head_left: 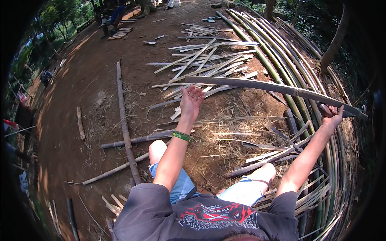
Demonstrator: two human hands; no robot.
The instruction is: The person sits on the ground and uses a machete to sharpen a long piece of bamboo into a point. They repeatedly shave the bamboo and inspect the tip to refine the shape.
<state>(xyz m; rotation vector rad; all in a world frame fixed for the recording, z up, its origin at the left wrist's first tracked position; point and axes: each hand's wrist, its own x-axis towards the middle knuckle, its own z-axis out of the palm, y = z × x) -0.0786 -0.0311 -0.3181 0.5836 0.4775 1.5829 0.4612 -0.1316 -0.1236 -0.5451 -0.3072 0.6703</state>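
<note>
Above the straw-strewn dirt ground [92,84], the right hand [332,113] gripped a long grey split bamboo slat [257,85]; the left hand [190,100] hovered open beneath it.

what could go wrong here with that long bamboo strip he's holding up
1. The left hand is open under the long bamboo strip, so its split edge might cut or splinter the palm.
2. Only the right hand grips it, near one end; the far end could sag or swing down.
</note>
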